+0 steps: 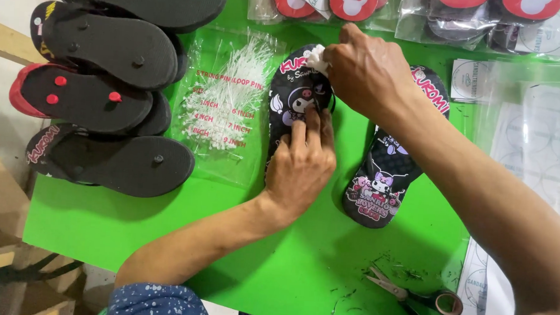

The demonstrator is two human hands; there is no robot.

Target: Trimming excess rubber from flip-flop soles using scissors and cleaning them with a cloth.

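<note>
I see a black printed sandal [293,95] lying lengthwise on the green table [275,264], near its middle. The left hand [300,164] presses flat on the sandal's near half, fingers together and extended, holding it down. The right hand [365,70] is closed narrow at the sandal's far end, pinching a small white tag [317,58] against the toe. A second printed sandal [389,175] lies just beside on the right, partly under the right forearm. Left of the held sandal, touching or nearly so, is a clear bag of white loop pins [223,98]; beyond it a stack of black sandals [107,87] overhangs the table's left edge. Scissors [412,299] lie near right. Bagged sandals [425,12] line the far edge. Bare green surface shows near left.
</note>
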